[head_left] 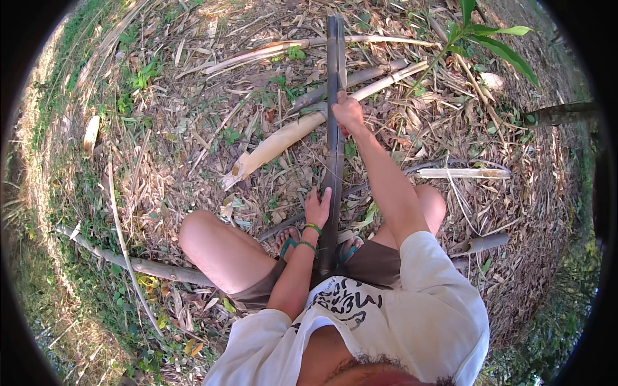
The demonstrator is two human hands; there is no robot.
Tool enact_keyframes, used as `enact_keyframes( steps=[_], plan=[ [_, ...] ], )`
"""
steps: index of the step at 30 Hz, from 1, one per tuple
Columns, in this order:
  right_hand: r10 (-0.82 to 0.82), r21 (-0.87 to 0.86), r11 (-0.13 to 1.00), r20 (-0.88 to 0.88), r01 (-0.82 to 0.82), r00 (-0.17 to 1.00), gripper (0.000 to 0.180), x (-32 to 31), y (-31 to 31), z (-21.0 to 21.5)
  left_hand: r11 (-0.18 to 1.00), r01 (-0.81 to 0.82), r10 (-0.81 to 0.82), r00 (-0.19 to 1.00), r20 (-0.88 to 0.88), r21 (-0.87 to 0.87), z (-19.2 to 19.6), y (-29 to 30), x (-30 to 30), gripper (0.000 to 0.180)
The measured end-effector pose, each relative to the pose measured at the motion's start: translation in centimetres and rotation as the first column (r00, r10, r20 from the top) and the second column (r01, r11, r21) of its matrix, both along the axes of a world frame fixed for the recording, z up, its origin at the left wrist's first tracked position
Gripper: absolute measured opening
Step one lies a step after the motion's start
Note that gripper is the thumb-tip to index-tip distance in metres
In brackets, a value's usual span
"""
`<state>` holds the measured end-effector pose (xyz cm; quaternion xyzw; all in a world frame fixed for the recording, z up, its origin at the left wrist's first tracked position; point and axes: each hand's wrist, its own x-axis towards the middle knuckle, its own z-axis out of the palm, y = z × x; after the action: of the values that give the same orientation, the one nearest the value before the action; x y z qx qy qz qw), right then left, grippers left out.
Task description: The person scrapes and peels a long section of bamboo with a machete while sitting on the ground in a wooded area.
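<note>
A long dark bamboo pole (335, 145) runs away from my lap between my knees, with a lengthwise gap in its far part. My right hand (348, 114) is closed in a fist at the right edge of the pole, well up its length. What its fingers hold is hidden. Nearer to me, my left hand (317, 207) lies against the pole's left side. Its fingers are stretched out and its thumb touches the pole. Under the pole, a pale split bamboo piece (273, 149) crosses at a slant, with a grey-brown stick (373, 73) beside its far end.
Dry leaves and bamboo scraps cover the ground. A grey branch (161, 270) lies at the left and a short pale piece (465, 174) at the right. A green leafy plant (473, 32) leans in at the far right. My sandalled feet (288, 241) flank the pole.
</note>
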<state>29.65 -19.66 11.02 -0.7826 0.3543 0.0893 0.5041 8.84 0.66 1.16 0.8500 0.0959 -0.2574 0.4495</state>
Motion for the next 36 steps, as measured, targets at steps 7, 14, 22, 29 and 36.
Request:
enact_keyframes(
  steps=[7,14,22,29,36],
  plan=[
    [-0.114,0.107,0.99,0.188,0.095,0.975,0.046,-4.4,1.8,3.0,0.927,-0.131,0.243,0.924,0.297,-0.35,6.5,-1.6,14.8,0.063],
    [-0.032,-0.008,0.999,0.399,0.039,0.916,0.044,-8.9,3.8,11.0,0.892,0.137,0.197,0.741,0.643,-0.431,22.3,-7.7,33.4,0.087],
    [0.041,0.013,0.998,0.53,-0.056,0.847,0.037,-12.8,7.3,17.4,0.994,0.008,0.082,0.573,0.815,-0.106,37.3,-11.5,42.5,0.082],
    [0.051,0.018,0.996,0.678,-0.086,0.733,0.041,-13.1,5.8,24.4,0.984,0.123,0.047,0.497,0.866,-0.125,51.0,-9.9,36.6,0.059],
    [0.052,0.106,0.958,0.849,-0.267,0.525,0.039,-12.0,4.5,38.6,0.911,0.325,0.22,0.139,0.966,-0.254,75.3,-5.7,27.8,0.067]
  ],
)
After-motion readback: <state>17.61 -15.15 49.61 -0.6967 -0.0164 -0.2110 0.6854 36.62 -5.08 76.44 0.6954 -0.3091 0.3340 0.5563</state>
